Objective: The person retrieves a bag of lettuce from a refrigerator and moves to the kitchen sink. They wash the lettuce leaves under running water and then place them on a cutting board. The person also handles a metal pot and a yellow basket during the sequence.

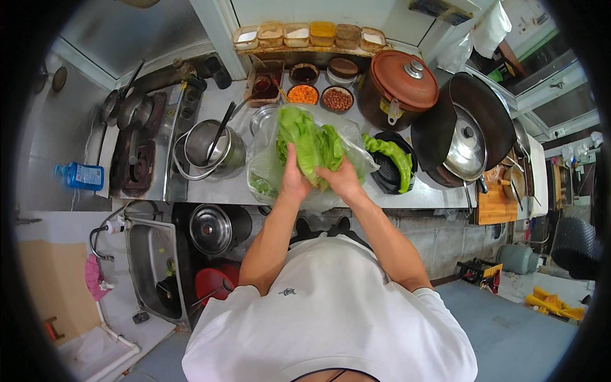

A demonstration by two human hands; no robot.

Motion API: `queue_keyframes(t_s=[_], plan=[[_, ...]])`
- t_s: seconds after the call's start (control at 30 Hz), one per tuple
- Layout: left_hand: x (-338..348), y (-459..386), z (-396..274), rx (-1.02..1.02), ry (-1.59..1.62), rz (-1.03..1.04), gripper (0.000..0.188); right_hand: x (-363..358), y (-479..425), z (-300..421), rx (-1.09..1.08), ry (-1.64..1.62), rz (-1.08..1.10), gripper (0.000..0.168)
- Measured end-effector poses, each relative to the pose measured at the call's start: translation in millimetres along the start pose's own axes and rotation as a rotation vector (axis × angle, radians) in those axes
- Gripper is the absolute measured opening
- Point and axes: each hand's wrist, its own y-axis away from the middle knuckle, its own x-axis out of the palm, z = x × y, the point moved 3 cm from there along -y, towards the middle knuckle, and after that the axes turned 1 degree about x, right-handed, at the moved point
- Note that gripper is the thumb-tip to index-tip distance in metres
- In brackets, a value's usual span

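Note:
Both hands hold a head of green leaf lettuce [304, 143] above a clear plastic bag [262, 157] on the counter. My left hand [294, 177] supports its left side, thumb up along the leaves. My right hand [342, 179] grips the lower right part, with its thumb near the base. More greens [262, 185] show through the bag's lower left side. Right of the bag, long green peppers [398, 157] lie on a black plate [382, 177]. The fingers behind the lettuce are hidden.
A steel pot [215, 150] with utensils stands at left, beside a gas stove [143, 167]. Behind the bag are bowls of diced orange food [303, 94] and peanuts [338, 99]. A brown lidded pot [386, 105] and a dark wok [434, 124] stand at right. A steel sink [148, 248] lies lower left.

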Motion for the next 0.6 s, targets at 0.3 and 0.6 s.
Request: queue_keyframes(t_s=[0.3,0.6], plan=[[1.8,-5.5,11.7,0.196,-0.249,-0.080,0.046,-5.2,-9.4,-17.2,0.011,-0.102,-0.112,0.044],[3.0,-22.4,-4.6,0.018,-0.445,-0.225,0.038,-27.0,25.3,3.1,0.434,-0.688,0.087,0.038]])
